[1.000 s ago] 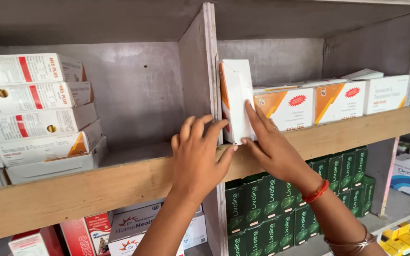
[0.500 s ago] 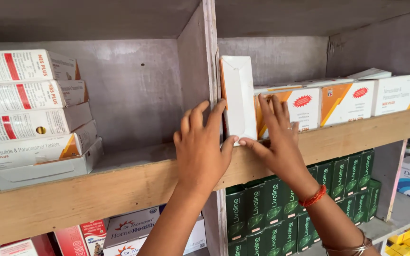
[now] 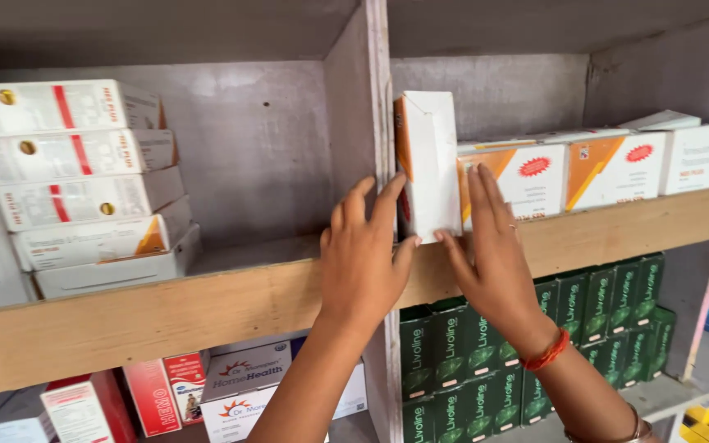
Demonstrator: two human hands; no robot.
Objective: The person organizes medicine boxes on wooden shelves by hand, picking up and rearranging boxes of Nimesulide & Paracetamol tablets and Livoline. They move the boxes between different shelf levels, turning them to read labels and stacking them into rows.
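Bracketing an upright white box on the wooden shelf: left hand spread against divider, right hand flat, fingers together, touching box edge.

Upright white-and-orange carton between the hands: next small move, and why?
Probably ease the upright white-and-orange carton back against the grey wooden divider. Left hand and right hand touch its lower edge, and it overhangs the wooden shelf lip.

Wooden shelves (grey-backed); daylight
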